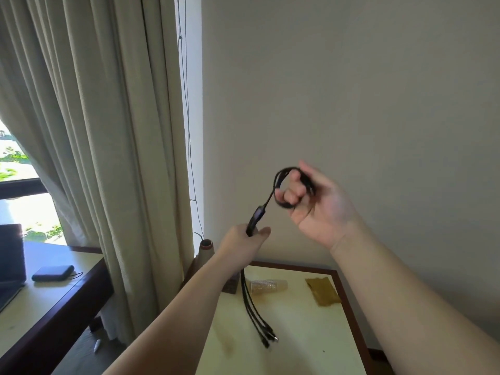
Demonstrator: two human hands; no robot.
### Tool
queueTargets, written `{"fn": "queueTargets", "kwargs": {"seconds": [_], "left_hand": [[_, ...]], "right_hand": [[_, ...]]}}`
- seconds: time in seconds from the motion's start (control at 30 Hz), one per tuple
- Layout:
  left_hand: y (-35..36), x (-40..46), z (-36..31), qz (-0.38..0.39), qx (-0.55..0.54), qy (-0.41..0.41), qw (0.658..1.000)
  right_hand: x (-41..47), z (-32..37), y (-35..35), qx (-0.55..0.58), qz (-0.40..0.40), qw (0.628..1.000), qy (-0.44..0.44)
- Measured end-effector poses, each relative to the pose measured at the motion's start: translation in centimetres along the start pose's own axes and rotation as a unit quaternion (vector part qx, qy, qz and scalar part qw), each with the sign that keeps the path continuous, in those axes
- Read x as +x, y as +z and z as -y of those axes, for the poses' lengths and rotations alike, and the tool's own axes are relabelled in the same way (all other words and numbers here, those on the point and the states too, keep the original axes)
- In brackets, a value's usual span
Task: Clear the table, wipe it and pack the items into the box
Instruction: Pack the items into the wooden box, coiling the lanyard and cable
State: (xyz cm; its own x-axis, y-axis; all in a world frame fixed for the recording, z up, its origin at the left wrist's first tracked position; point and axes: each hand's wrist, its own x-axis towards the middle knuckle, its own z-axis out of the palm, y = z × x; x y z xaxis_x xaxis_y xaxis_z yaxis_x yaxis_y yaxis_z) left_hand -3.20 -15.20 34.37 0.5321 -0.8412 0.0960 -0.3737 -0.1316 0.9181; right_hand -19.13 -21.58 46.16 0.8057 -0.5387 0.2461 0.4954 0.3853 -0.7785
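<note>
Both hands hold a black multi-head charging cable [258,215] up in front of the wall. My right hand [316,204] has the cable looped around its curled fingers. My left hand [243,243] grips the cable's thick black junction lower down. Several connector ends [266,334] hang down from it and trail onto the cream table [297,334]. On the table lie a clear plastic cup [266,286] on its side and a brownish-yellow cloth [323,292]. No box is in view.
A dark block [232,285] sits at the table's back left corner beside a cardboard cone [206,250]. Curtains [108,131] hang left. A second desk on the left carries a laptop [10,263] and a dark power bank [52,273].
</note>
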Motion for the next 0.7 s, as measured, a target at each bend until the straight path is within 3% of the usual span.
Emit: {"fn": "queueTargets", "kwargs": {"seconds": [0.1, 0.2, 0.27, 0.33, 0.43, 0.5, 0.53, 0.6, 0.7], "left_hand": [[0.4, -0.5, 0.9, 0.016, 0.005, -0.007, 1.0], [0.6, -0.9, 1.1, 0.015, 0.033, 0.021, 0.999], [0.7, -1.2, 1.0, 0.012, 0.071, 0.049, 0.996], [0.6, -1.6, 0.7, 0.016, 0.11, 0.08, 0.991], [-0.5, -2.0, 0.2, 0.021, 0.178, 0.127, 0.975], [-1.4, -2.1, -0.1, 0.033, 0.234, 0.145, 0.961], [-1.9, -2.0, -0.1, 0.043, 0.266, 0.145, 0.952], [-2.6, -2.0, 0.0, 0.079, 0.324, 0.126, 0.934], [-3.0, -1.8, 0.5, 0.141, 0.366, 0.093, 0.915]], "right_hand": [[1.2, 0.5, 0.2, -0.088, -0.075, 0.985, -0.13], [2.4, 0.2, -0.4, -0.301, -0.115, 0.921, -0.22], [2.8, -0.3, -1.7, -0.476, -0.126, 0.835, -0.246], [2.9, -0.9, -3.2, -0.634, -0.085, 0.729, -0.242], [2.7, -1.9, -5.8, -0.809, -0.019, 0.558, -0.182], [2.1, -2.9, -7.3, -0.866, -0.02, 0.489, -0.1], [1.8, -3.6, -8.2, -0.874, -0.027, 0.484, -0.039], [1.1, -5.0, -9.8, -0.854, -0.037, 0.51, 0.096], [0.6, -6.7, -11.2, -0.737, -0.037, 0.62, 0.269]]}}
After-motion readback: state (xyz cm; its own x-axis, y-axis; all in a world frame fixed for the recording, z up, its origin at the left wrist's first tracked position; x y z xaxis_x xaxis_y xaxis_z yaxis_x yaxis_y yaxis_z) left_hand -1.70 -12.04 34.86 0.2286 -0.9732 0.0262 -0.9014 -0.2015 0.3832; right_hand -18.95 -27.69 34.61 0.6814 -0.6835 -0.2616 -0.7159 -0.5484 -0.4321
